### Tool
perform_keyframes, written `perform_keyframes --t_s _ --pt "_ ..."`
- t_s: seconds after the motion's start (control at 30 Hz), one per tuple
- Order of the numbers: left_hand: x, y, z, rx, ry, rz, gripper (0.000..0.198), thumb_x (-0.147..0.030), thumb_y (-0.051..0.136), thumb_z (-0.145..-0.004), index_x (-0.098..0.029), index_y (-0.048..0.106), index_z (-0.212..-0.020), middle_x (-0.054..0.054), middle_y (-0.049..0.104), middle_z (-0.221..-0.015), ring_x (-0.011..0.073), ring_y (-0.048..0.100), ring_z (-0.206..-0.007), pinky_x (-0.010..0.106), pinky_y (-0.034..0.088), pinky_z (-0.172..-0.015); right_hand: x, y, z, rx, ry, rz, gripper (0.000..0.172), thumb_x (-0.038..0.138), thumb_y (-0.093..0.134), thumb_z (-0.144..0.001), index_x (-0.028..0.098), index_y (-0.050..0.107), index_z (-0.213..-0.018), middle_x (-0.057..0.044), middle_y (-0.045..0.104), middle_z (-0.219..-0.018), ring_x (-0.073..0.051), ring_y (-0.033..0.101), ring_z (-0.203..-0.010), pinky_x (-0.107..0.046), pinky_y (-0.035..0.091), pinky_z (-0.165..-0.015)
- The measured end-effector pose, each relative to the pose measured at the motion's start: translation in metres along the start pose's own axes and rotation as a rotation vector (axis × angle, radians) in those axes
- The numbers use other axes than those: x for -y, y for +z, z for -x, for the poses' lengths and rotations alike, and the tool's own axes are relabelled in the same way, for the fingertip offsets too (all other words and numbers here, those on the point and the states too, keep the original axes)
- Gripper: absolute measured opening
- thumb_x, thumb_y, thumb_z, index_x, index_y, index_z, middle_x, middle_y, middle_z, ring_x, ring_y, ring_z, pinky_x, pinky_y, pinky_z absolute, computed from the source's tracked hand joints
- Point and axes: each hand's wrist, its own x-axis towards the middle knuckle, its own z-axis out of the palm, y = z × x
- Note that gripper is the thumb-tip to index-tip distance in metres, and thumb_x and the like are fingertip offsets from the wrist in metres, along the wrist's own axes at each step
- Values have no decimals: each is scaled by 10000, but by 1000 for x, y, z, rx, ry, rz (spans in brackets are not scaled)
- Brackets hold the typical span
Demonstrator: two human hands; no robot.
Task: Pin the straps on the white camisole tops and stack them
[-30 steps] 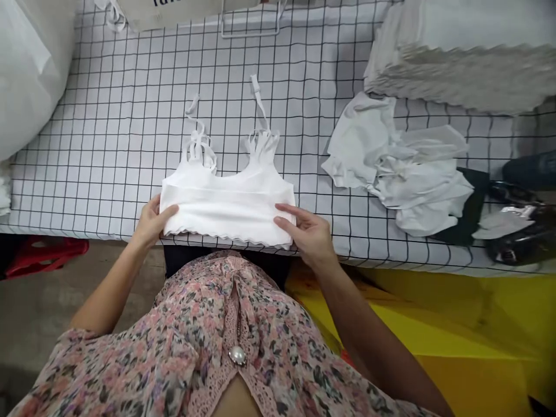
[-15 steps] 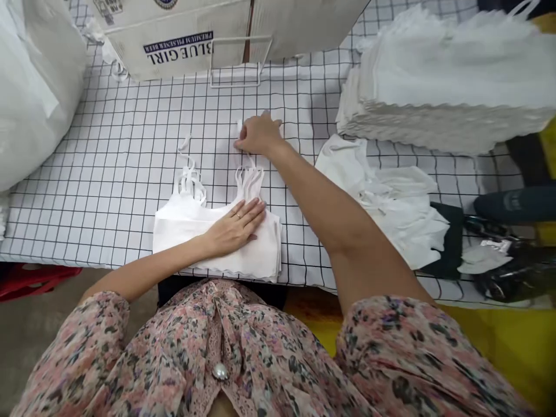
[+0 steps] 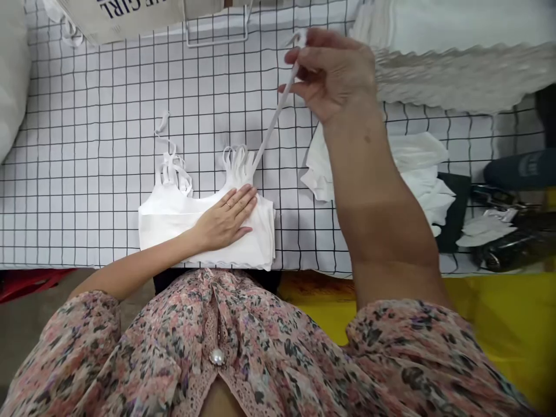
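Note:
A stack of white strapped garments (image 3: 165, 226) lies at the table's front edge, its straps pointing away from me. My left hand (image 3: 226, 219) rests flat on the right part of the stack, fingers spread just below the right-hand straps. Up and to the right, my right hand (image 3: 332, 72) pinches the end of a white strap (image 3: 273, 121). This strap runs taut and slanting from the stack up to my fingers. The left-hand straps (image 3: 174, 171) lie loosely bunched, with one curling away on the cloth.
A checked cloth (image 3: 104, 127) covers the table. At the back stand a printed carton (image 3: 147, 17) and a white wire frame (image 3: 217, 41). A tall white fabric pile (image 3: 460, 75), loose white pieces (image 3: 417, 150) and a dark bottle (image 3: 521, 171) are on the right. A white bag (image 3: 11, 75) sits left.
My right hand has moved right and upward, drawing one strap out straight. My left hand stays flat on the stack. The view has shifted a little.

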Motion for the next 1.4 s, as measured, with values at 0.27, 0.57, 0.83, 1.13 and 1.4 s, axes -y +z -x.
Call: perform_keyframes --t_s 0.27,0.57,0.83,1.13,1.4 --pt "-12 -15 -4 -192 -100 -29 358 -258 447 -1099 -210 616 -1411 156 592 -1539 334 458 -1545 570 374 -1276 25 -11 79 178 -445 -44 157 104 727 -791 257 690 -790 79 700 -748 -120 745 -816 -275 572 -693" --pt "-43 -26 -3 -419 -370 409 294 -414 668 -1017 -278 770 -1257 112 694 -1285 296 604 -1262 533 475 -1142 -3 1 113 250 -455 121 145 145 766 -810 286 764 -846 37 746 -864 -151 740 -834 -339 625 -821" --pt "-43 -65 -8 -435 -600 1682 406 -463 931 -809 -212 813 -1105 103 830 -1170 204 787 -1041 401 608 -1047 -44 4 150 263 -510 443 125 223 732 -825 336 771 -861 0 736 -872 -246 680 -1025 -547 569 -1109" --pt "-46 -58 -17 -505 -751 1528 265 -361 954 -778 -160 813 -877 32 792 -812 93 705 -710 276 619 -788 -40 -3 153 330 -385 429 161 215 743 -793 341 792 -880 2 757 -917 -261 695 -1089 -574 542 -1163" --pt "-37 -96 -31 -503 -520 1059 353 -467 929 -839 -153 768 -822 29 730 -736 101 680 -635 259 592 -650 -1 -3 138 652 -113 456 179 360 911 -779 281 837 -922 7 761 -837 -197 724 -901 -419 612 -993"
